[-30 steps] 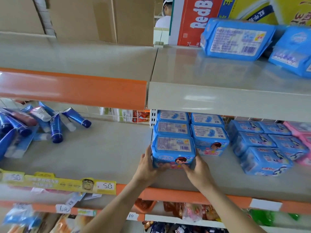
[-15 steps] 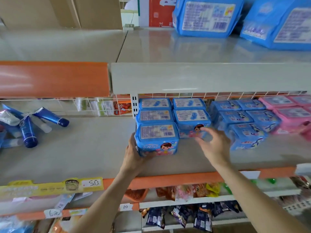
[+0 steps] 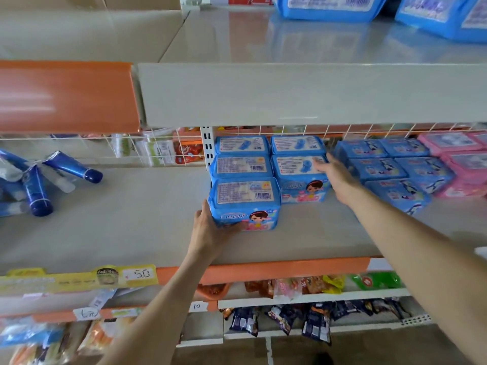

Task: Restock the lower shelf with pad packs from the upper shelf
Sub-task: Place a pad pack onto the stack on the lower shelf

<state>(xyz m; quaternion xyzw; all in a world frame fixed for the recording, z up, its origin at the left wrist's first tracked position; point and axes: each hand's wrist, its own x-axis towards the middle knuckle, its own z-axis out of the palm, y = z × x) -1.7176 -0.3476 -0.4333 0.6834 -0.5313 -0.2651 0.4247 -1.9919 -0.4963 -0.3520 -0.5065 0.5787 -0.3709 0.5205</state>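
Gripping the front pad pack (image 3: 243, 204) at its lower left corner, my left hand (image 3: 210, 233) has its fingers curled along the pack's left side and its thumb lying across the bottom of the front face. The pack stands on the lower shelf (image 3: 131, 219) at the head of a column of three like packs, touching the one behind it. Its top carries a white label with a barcode and small print I cannot read. Its front shows a cartoon girl beside a logo too blurred to make out.

My right hand (image 3: 334, 177) is open with the fingers straight. Its blurred fingertips rest on the top right of the neighbouring pack (image 3: 303, 180), which heads the next column and sits further back.

On the shelf's edge, a yellow strip holds a price tag (image 3: 139, 273) reading "5.0". One shelf down, a handwritten tag (image 3: 196, 306) reads "10".

On the upper shelf (image 3: 316, 40) lie larger blue packs (image 3: 326, 6), cut off by the top edge so that only part of a barcode shows.
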